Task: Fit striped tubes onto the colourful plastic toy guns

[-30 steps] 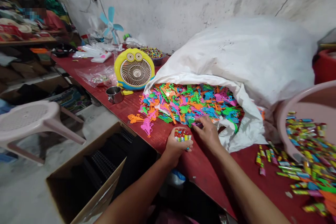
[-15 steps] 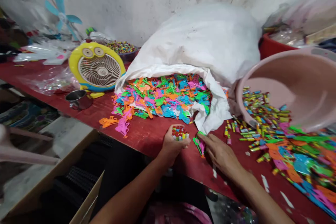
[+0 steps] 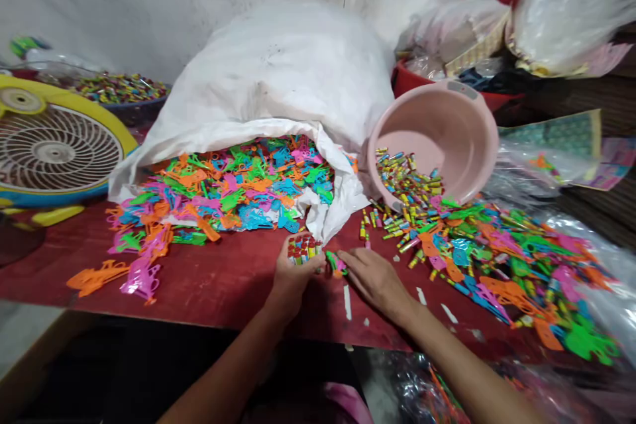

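Left hand (image 3: 291, 278) curls its fingers round a bundle of small tubes (image 3: 304, 250); at its three o'clock, the right hand (image 3: 378, 280), fingers narrowed, holds green-and-pink plastic pieces (image 3: 336, 265)

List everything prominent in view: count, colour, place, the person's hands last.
Sack: one, white, centre
Plastic pieces: many, multicoloured, sack mouth and table
Tubes: many, multicoloured, in and before basin
Basin: one, pink, tipped, right of sack
Fan: one, mostly yellow, left edge
Bowl: one, bluish, behind fan
Tub: one, red, behind basin
Clear bags: several, transparent, right side
Scraps: several, white, on table front
Table: one, red, beneath
Wall: one, grey, behind
Left hand: one, bare, holding tubes
Right hand: one, bare, at green and pink pieces
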A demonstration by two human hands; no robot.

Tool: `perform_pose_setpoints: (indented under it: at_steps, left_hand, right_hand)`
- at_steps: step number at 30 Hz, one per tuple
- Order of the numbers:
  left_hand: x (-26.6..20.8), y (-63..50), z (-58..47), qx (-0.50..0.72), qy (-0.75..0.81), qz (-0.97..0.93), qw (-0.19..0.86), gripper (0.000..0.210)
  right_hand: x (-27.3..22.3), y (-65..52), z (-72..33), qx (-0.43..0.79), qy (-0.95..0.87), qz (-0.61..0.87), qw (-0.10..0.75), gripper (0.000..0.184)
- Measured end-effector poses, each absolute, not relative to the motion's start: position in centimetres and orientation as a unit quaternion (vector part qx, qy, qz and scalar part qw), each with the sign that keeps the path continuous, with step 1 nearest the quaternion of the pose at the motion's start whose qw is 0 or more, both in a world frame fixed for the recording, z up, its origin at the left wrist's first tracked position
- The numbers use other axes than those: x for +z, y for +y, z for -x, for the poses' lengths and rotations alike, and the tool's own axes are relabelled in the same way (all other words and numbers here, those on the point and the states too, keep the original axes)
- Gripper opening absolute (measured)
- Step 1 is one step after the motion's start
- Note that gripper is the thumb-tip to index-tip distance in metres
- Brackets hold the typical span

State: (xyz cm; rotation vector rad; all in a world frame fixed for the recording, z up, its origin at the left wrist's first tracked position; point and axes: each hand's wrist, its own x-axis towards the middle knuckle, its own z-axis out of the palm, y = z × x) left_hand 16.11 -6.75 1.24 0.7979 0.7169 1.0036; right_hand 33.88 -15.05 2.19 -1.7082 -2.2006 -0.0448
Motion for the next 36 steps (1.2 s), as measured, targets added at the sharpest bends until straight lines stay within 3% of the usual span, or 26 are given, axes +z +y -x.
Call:
perform_pose_setpoints:
  at_steps: [4, 13, 21, 36]
  left_hand:
    - [1.5, -7.1, -16.0, 0.444, 0.317, -0.384, 0.745, 0.057]
    - [1.4, -7.3, -16.3, 0.441, 0.309, -0.440, 0.719, 0.050]
    - [1.6, -7.4, -16.3, 0.435, 0.314, -0.457, 0.710, 0.047]
    - [0.7, -7.7, -16.3, 0.462, 0.343, -0.614, 0.540, 0.044]
  right_hand:
    - [1.8, -15.5, -34.3, 0.036, -0.702, 0.645, 0.301, 0.023]
    - [1.9, -15.0, -32.1, 0.095, -0.727, 0.625, 0.268, 0.025]
    - [2.6, -15.8, -31.5, 0.236, -0.518, 0.683, 0.457, 0.029]
    - [3.4, -16.5, -29.0, 0.199, -0.507, 0.701, 0.461, 0.029]
